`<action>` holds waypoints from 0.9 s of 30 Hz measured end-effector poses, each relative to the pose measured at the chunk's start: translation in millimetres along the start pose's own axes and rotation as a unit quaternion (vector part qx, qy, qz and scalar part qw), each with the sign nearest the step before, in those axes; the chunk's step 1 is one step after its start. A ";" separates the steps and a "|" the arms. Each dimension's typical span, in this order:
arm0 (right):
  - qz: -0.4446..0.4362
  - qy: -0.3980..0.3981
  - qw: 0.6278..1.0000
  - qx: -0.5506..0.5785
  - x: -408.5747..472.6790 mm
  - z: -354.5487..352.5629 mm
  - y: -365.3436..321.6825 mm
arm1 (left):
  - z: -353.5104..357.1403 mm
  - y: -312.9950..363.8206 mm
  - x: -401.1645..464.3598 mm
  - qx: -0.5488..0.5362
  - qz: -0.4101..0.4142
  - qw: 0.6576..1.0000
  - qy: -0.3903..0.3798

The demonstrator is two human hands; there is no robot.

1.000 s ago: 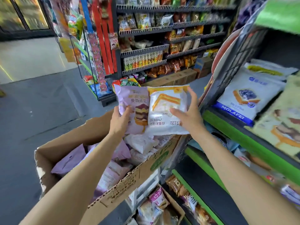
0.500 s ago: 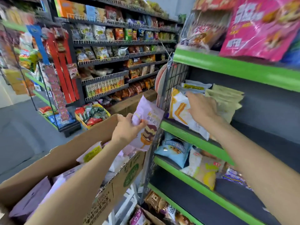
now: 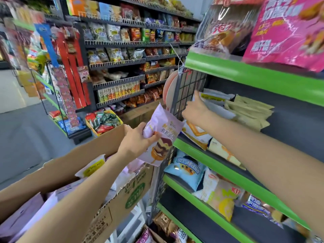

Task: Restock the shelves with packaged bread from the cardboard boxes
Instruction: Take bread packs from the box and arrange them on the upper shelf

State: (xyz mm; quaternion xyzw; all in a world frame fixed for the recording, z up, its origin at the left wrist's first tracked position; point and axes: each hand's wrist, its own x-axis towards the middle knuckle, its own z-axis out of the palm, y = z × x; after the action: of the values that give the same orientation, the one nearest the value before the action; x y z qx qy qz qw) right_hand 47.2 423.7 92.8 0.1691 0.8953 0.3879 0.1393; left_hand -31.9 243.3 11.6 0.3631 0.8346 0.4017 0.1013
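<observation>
While the right hand (image 3: 194, 109) reaches onto the shelf (image 3: 201, 155) by its left edge, fingers hidden so can't tell its grip, probably seating the white pack (image 3: 197, 133), the left hand (image 3: 138, 142) pinches the purple pack (image 3: 161, 137) above the box (image 3: 115, 204), ready to go next.

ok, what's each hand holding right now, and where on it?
Left hand grips the purple bread packet by its left edge, near mid-height. Right hand reaches among the packets on the shelf; whether it grips one cannot be told.
</observation>
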 end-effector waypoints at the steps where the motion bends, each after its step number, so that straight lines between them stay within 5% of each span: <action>1: -0.012 0.014 1.000 0.019 8.7 10.1 -5.3 | 0.4 -0.1 0.5 -0.006 0.002 1.000 0.000; 5: 0.003 0.063 0.958 0.281 22.8 44.6 -18.7 | 3.9 -0.6 2.2 0.000 0.008 1.000 -0.015; 8: 0.011 0.109 0.929 0.353 22.2 60.5 -20.5 | 6.5 -1.7 2.4 -0.042 -0.003 0.999 -0.018; 11: 0.052 0.178 0.842 0.506 18.1 66.0 -19.9 | 6.4 -3.0 3.0 -0.146 -0.011 0.989 -0.023; 14: 0.123 0.205 0.718 0.654 2.3 61.5 -14.4 | 6.4 2.8 2.3 -0.228 -0.010 0.973 -0.023; 19: 0.122 0.103 0.382 0.910 -57.5 51.6 -13.5 | 14.2 39.3 -2.2 -0.332 0.003 0.940 -0.080; 21: 0.098 0.086 0.306 0.943 -83.8 55.2 -13.8 | 25.3 62.8 -4.8 -0.347 0.011 0.931 -0.112; 24: 0.114 0.149 0.264 0.946 -121.6 69.4 -3.8 | 49.3 102.3 -9.0 -0.355 0.032 0.922 -0.151; 27: 0.174 0.223 0.290 0.914 -161.8 94.1 20.6 | 83.9 148.4 -10.9 -0.311 0.083 0.937 -0.135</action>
State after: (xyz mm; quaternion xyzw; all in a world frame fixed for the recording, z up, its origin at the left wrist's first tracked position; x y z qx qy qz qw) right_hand 233.2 431.4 65.1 0.2459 0.6155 -0.6442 -0.3816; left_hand 92.5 347.2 65.6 0.4321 0.6132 0.5958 0.2869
